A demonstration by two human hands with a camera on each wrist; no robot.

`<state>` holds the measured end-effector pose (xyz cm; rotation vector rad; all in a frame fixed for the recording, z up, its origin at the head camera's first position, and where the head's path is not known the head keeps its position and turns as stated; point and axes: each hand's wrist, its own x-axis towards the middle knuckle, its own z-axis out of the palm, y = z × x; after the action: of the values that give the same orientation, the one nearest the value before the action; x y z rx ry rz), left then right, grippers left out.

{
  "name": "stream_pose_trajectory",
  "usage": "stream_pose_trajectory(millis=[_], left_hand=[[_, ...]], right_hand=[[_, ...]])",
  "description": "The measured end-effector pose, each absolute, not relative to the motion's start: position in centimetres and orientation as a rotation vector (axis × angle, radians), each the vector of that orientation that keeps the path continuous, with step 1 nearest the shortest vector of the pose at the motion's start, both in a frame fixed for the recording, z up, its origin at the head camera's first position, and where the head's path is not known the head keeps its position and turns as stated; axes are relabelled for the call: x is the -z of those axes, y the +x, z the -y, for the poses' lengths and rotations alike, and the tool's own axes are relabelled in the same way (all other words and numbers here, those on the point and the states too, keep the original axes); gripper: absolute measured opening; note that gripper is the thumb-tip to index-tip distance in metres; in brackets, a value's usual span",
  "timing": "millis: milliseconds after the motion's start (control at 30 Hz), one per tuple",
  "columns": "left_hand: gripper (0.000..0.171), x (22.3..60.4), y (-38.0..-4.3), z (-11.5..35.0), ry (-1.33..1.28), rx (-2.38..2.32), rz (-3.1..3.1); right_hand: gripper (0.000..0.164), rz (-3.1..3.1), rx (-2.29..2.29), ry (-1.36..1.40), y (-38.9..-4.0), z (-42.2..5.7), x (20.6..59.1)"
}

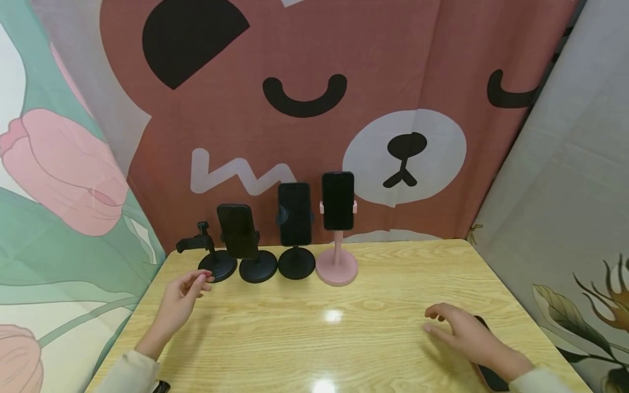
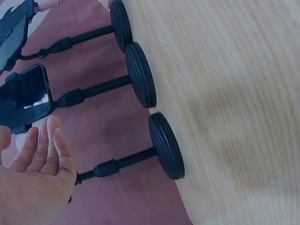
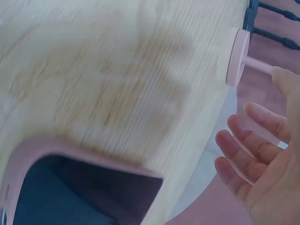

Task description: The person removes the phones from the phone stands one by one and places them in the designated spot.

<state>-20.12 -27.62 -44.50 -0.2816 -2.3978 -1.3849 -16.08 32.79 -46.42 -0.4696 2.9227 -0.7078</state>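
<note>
My left hand [image 1: 178, 303] hovers over the table's left side with loosely bent fingers and nothing in them. Just beyond it is a black phone stand [image 1: 219, 266] whose clamp holds no phone. Two more black stands, one [image 1: 258, 267] and another [image 1: 297, 264], each carry a dark-screened phone, the first [image 1: 237, 231] tilted, the second [image 1: 295, 214] upright. To their right a pink phone stand [image 1: 337, 268] bears an upright phone [image 1: 338, 201]. On the right, my right hand [image 1: 464, 334], fingers relaxed and empty, is above a pink-cased phone [image 3: 89, 187], partly covering it in the head view.
The wood-grain table [image 1: 304, 322] stands against a curtain [image 1: 373, 65] printed with a bear's face. A floral curtain [image 1: 64, 180] hangs at the left and a grey printed one [image 1: 580, 180] at the right. A small black object [image 1: 161, 387] shows beside the left sleeve.
</note>
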Motion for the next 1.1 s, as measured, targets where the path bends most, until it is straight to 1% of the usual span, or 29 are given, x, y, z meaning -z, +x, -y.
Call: stream_pose_trajectory(millis=[233,567,633,867,1100], left_hand=[[0.027,44.4,-19.5,26.5,-0.275,1.416,2.393],[0.022,44.8,-19.1,25.2,-0.336,1.415,2.349],[0.022,44.8,-19.0,25.0,-0.341,1.423,2.346],[0.024,44.8,-18.8,24.5,-0.35,1.423,2.385],[0.024,44.6,-18.9,24.1,-0.357,1.44,2.403]], right_hand=[[0.039,-2.944,0.703,-0.593,-15.5,-31.1,46.0],[0.041,-2.878,0.758,-0.714,-15.1,-28.0,45.2],[0.041,-2.86,0.775,-0.722,-15.0,-27.5,45.2],[0.034,-2.829,0.83,-0.795,-14.5,-25.2,46.0],[0.036,-2.782,0.872,-0.875,-14.4,-22.8,46.5]])
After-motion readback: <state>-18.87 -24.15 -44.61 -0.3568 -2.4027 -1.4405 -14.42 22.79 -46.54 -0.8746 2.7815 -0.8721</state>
